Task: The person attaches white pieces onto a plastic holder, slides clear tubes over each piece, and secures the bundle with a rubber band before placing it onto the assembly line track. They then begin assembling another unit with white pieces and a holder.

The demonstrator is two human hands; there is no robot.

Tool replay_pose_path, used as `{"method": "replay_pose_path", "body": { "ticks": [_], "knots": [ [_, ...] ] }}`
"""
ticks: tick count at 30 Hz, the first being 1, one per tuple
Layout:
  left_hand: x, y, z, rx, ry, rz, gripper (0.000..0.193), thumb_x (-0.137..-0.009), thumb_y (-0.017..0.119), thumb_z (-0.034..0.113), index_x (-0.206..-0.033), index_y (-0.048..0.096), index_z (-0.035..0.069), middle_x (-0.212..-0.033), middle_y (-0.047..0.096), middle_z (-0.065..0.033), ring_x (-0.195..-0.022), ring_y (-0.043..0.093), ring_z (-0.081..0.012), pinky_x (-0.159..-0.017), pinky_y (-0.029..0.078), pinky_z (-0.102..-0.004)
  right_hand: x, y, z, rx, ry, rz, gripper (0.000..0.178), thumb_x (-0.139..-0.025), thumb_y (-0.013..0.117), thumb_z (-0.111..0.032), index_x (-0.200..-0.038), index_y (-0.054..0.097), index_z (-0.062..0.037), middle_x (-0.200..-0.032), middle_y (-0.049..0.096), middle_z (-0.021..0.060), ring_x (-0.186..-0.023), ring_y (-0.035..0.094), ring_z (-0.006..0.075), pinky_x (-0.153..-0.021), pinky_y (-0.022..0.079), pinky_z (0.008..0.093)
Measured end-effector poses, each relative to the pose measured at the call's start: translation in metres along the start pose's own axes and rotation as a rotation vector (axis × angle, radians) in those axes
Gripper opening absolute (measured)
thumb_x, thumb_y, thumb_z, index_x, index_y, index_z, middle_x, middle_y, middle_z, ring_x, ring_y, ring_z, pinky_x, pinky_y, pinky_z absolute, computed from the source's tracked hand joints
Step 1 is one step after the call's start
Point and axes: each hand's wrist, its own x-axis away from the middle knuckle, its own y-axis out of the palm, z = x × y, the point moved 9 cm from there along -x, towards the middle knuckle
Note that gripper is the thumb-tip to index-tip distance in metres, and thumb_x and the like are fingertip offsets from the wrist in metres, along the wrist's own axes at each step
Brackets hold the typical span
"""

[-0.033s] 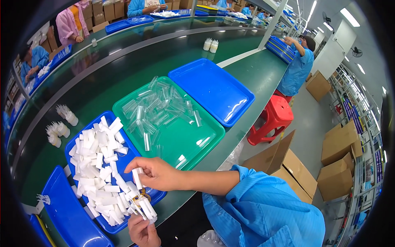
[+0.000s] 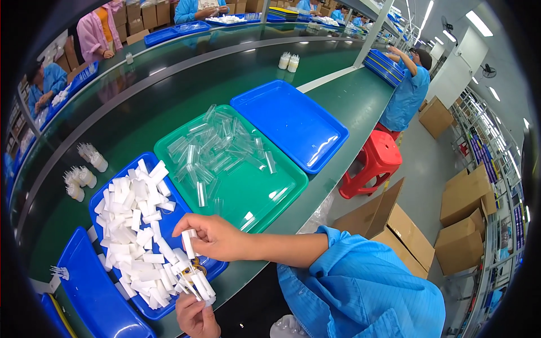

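Note:
My right hand (image 2: 217,239) reaches over the near edge of a blue tray (image 2: 174,194). Its thumb and fingers pinch a short white tube-like piece (image 2: 187,243). Below it, my left hand (image 2: 196,316) grips a small bundle of white pieces (image 2: 200,285), standing side by side. A heap of loose white pieces (image 2: 127,231) fills most of the tray. Yellowish bands (image 2: 194,265), perhaps rubber bands, lie between the two hands. The left palm and the bundle's underside are hidden.
A green tray (image 2: 282,194) holds clear plastic tubes (image 2: 197,152). Beyond it lies a blue tray (image 2: 290,121); another (image 2: 101,287) sits at the near left. White bundles (image 2: 81,176) stand on the green belt (image 2: 129,124). Right: a red stool (image 2: 377,155), cardboard box (image 2: 394,225) and co-worker (image 2: 408,96).

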Motion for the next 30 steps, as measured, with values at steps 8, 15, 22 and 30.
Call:
{"method": "replay_pose_path", "body": {
  "ticks": [8,15,22,30],
  "knots": [
    [-0.008,0.007,0.011,-0.024,0.097,-0.039,0.014,-0.075,0.06,-0.004,-0.086,0.057,0.004,-0.094,0.055,-0.0131,-0.086,0.053,-0.0266,-0.088,0.039,-0.038,-0.002,0.004,0.008,-0.046,0.07,-0.101,0.029,-0.083,0.048,0.004,-0.109,0.059,-0.0012,-0.094,0.061,0.0027,-0.078,0.056,0.0042,-0.064,0.045,0.0194],
    [-0.026,0.015,0.023,0.019,0.186,-0.063,0.029,-0.064,0.065,-0.01,-0.087,0.067,0.007,-0.092,0.061,-0.0105,-0.068,0.053,-0.0253,-0.06,0.042,-0.0337,0.005,-0.006,-0.001,-0.102,0.181,-0.037,0.031,-0.084,0.054,0.0,-0.115,0.059,-0.0011,-0.094,0.064,0.0069,-0.082,0.06,0.0091,-0.073,0.048,0.0217],
    [-0.026,0.016,0.024,0.052,0.21,-0.05,0.032,-0.063,0.065,-0.011,-0.09,0.066,0.006,-0.094,0.061,-0.0119,-0.069,0.054,-0.0258,-0.062,0.043,-0.0334,0.008,0.003,-0.007,-0.172,0.181,-0.094,0.033,-0.084,0.053,0.001,-0.116,0.057,0.0018,-0.096,0.063,0.0102,-0.084,0.061,0.0122,-0.074,0.05,0.0233],
    [-0.029,0.016,0.017,0.079,0.149,-0.062,0.028,-0.066,0.067,-0.009,-0.091,0.066,0.005,-0.094,0.061,-0.0115,-0.07,0.055,-0.0259,-0.064,0.044,-0.0325,0.007,0.009,-0.02,-0.091,0.151,-0.122,0.032,-0.082,0.052,0.005,-0.113,0.056,0.003,-0.096,0.063,0.0121,-0.087,0.062,0.0141,-0.075,0.051,0.0259]
  ]
}}
